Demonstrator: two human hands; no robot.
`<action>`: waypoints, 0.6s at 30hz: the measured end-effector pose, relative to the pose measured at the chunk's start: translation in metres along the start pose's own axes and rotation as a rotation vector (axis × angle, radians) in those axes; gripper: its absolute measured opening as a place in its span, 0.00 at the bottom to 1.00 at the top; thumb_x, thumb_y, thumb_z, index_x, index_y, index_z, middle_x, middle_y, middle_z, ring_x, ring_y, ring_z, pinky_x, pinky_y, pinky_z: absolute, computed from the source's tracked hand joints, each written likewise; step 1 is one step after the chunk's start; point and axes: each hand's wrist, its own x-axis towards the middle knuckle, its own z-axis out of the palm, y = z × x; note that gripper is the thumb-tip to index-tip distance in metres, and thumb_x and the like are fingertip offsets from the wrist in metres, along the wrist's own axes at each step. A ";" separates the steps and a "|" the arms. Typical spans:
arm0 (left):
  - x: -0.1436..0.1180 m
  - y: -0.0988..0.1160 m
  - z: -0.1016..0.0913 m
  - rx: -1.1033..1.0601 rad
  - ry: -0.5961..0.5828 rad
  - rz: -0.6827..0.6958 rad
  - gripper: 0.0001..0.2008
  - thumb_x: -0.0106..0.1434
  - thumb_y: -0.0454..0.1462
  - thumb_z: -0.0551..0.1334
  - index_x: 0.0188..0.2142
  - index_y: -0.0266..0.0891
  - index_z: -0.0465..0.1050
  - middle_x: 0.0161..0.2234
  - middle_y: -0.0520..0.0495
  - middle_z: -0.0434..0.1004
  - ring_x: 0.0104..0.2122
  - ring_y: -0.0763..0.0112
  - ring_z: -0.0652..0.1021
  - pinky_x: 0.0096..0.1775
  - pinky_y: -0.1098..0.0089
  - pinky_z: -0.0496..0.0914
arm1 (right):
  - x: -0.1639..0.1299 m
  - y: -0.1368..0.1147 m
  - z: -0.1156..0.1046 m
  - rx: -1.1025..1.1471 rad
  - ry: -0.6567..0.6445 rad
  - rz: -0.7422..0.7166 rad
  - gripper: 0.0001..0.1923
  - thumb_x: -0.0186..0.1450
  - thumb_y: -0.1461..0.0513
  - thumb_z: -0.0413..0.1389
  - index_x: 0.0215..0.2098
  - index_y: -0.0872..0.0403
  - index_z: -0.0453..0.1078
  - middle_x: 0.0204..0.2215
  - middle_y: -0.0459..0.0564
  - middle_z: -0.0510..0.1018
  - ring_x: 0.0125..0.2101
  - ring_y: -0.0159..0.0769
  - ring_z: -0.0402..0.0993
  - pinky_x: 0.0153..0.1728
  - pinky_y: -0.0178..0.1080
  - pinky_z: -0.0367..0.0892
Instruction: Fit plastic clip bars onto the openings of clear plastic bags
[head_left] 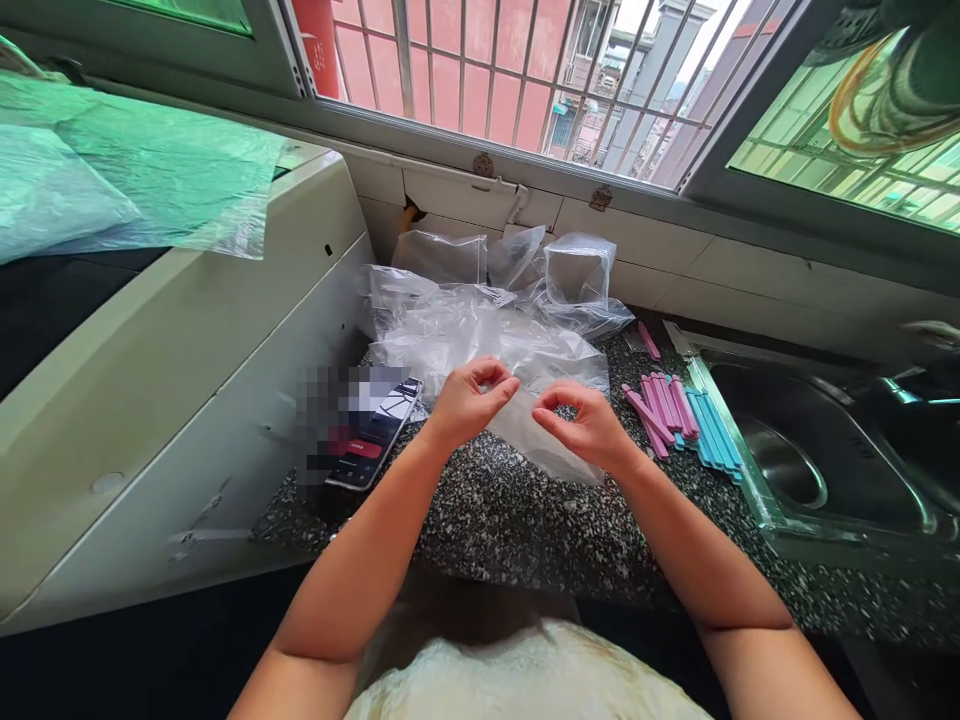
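My left hand [469,400] and my right hand [585,425] meet over a speckled granite counter [510,520], each pinching the edge of a clear plastic bag [551,440] between thumb and fingers. The bag hangs down between the hands toward the counter. Behind it lies a heap of more clear plastic bags [487,310]. To the right of my right hand rests a row of pink sticks [660,405] and blue sticks [712,430], with a single pink stick [649,342] farther back.
A phone [379,430] lies on the counter left of my left hand. A white appliance [172,370] with a green plastic sheet [112,170] stands at the left. A steel sink [817,450] is at the right. A barred window [525,80] runs along the back.
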 end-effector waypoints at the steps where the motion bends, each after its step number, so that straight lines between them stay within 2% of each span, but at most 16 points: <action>1: 0.000 0.000 0.000 -0.006 0.001 -0.003 0.09 0.56 0.37 0.59 0.21 0.39 0.66 0.20 0.53 0.64 0.23 0.76 0.66 0.27 0.71 0.63 | 0.000 0.000 0.000 -0.009 -0.005 -0.003 0.08 0.60 0.62 0.55 0.23 0.54 0.67 0.23 0.46 0.73 0.27 0.30 0.68 0.32 0.38 0.63; 9: 0.000 -0.005 0.002 -0.088 0.009 -0.059 0.08 0.55 0.37 0.60 0.21 0.39 0.66 0.19 0.54 0.64 0.21 0.77 0.66 0.24 0.72 0.63 | -0.002 0.002 -0.001 -0.021 -0.041 -0.012 0.09 0.61 0.62 0.53 0.24 0.54 0.66 0.23 0.45 0.72 0.27 0.30 0.66 0.31 0.37 0.62; 14: 0.001 -0.009 0.003 -0.047 -0.021 -0.053 0.08 0.56 0.37 0.60 0.22 0.39 0.67 0.20 0.53 0.67 0.22 0.76 0.69 0.25 0.72 0.65 | -0.001 0.004 -0.006 -0.071 -0.072 -0.033 0.09 0.62 0.63 0.52 0.23 0.54 0.66 0.22 0.45 0.71 0.26 0.30 0.66 0.31 0.36 0.61; 16: 0.002 -0.010 0.003 -0.017 -0.013 -0.028 0.07 0.57 0.38 0.61 0.25 0.39 0.70 0.23 0.51 0.71 0.24 0.75 0.71 0.28 0.71 0.68 | -0.001 0.004 -0.009 -0.122 -0.096 -0.038 0.09 0.61 0.63 0.53 0.23 0.54 0.66 0.22 0.45 0.71 0.26 0.30 0.65 0.30 0.36 0.60; 18: 0.001 -0.010 0.004 0.017 0.001 0.006 0.07 0.56 0.40 0.62 0.33 0.40 0.72 0.29 0.48 0.75 0.29 0.72 0.74 0.32 0.69 0.69 | -0.002 0.003 -0.012 -0.173 -0.116 -0.043 0.09 0.61 0.63 0.52 0.23 0.54 0.66 0.22 0.45 0.71 0.26 0.30 0.64 0.30 0.36 0.59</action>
